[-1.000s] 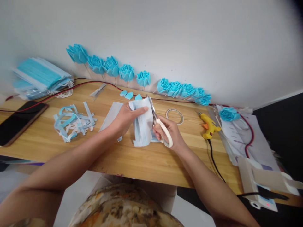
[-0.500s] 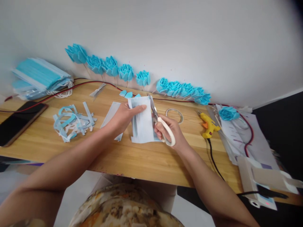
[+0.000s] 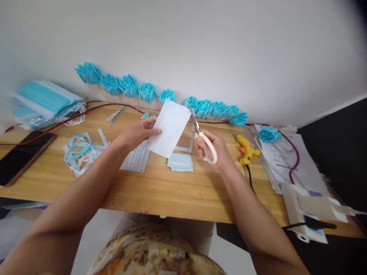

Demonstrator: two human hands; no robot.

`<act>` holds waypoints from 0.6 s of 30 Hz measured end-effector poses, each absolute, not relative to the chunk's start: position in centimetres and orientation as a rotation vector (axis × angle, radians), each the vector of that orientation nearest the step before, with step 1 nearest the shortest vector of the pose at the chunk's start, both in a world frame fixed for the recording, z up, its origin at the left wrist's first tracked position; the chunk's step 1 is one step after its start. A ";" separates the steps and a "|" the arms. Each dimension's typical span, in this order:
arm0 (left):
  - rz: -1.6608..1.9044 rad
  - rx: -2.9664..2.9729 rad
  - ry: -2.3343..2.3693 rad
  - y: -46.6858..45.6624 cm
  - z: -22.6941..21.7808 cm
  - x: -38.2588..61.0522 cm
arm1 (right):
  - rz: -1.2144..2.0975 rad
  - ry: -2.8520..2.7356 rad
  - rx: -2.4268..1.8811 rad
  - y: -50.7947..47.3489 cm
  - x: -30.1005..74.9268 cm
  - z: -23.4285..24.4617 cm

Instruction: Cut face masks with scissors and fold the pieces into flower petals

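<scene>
My left hand (image 3: 140, 133) pinches a flat white sheet (image 3: 170, 128) by its left edge, thumb on top. The sheet is held tilted above the table. In my right hand (image 3: 221, 151) is a pair of scissors (image 3: 211, 152) with white handles, blades pointing up beside the sheet's upper right corner. Below the sheet lies a small stack of pale blue pieces (image 3: 180, 162). Thin pale strips (image 3: 183, 148) lie just behind that stack. Under my left wrist a pleated white piece (image 3: 137, 159) rests on the table, partly covered.
Blue fabric flowers (image 3: 129, 86) stand along the wall. Face masks (image 3: 47, 99) are stacked at left, near a phone (image 3: 24, 154) and a heap of cut strips (image 3: 82, 151). To the right are a yellow glue gun (image 3: 246, 151), papers (image 3: 301, 160) and a power strip (image 3: 301, 212).
The pleated blue-and-white piece is no longer in my left hand, which now holds a smooth white sheet. Both hands have risen slightly; the scissors have come away from the piece's edge.
</scene>
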State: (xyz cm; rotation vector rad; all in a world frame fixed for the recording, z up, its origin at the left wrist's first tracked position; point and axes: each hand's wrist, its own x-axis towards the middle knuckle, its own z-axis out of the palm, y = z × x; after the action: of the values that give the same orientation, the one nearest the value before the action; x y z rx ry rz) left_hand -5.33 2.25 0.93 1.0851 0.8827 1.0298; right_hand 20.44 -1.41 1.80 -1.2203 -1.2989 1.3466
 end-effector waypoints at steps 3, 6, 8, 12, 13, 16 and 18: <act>1.047 0.992 0.881 2.7 1.1 -6.0 | 1.337 -1.266 -1.224 -1.0 21.1 2.0; 1.210 0.815 0.744 2.7 1.7 -5.9 | 1.409 -1.259 -1.158 -1.2 21.0 2.0; 1.362 0.682 0.624 2.4 1.8 -5.1 | 1.499 -1.242 -1.088 -1.7 20.5 1.7; 1.292 0.583 0.549 1.0 0.7 -2.2 | 1.583 -1.171 -1.096 -2.5 19.0 1.0; 1.204 0.627 0.554 0.6 0.4 -1.5 | 1.590 -1.163 -1.116 -2.6 18.7 0.9; 1.143 0.807 0.578 -0.4 0.0 -0.4 | 1.578 -1.181 -1.144 -2.7 18.3 0.6; 1.162 0.870 0.581 -0.7 0.2 -0.3 | 1.542 -1.219 -1.165 -2.7 18.3 0.4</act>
State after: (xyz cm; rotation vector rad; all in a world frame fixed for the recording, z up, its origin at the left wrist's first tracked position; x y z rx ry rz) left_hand -0.26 -0.73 0.22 0.8704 0.5811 1.1625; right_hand 18.27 -2.71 0.44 -1.1651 -1.2186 1.5423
